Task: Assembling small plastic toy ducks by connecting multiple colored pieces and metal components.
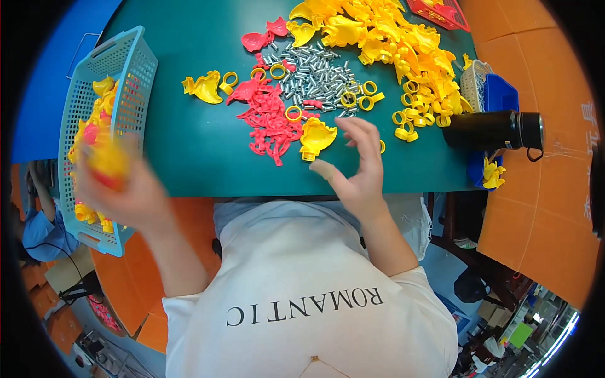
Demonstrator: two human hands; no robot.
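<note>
My left hand [129, 198], smeared by motion, is over the near part of a light blue plastic basket [144, 69]. In it is a blurred yellow and red plastic piece [108, 162]. At the table's near edge, my right hand [360, 167] is open, thumb and fingers spread beside a yellow plastic shell with a round collar [317, 137]. Whether the fingertips touch that shell I cannot tell. Left of the shell lies a heap of small red plastic parts [268, 116], and beyond it a pile of silver metal pins [315, 72].
Yellow rings [413, 116] lie below a large heap of yellow shells [391, 38] at the far right. A black bottle [488, 129] lies on the right edge by a blue bin [501, 94]. A red basket [450, 19] sits far right, and one yellow shell [207, 87] lies left.
</note>
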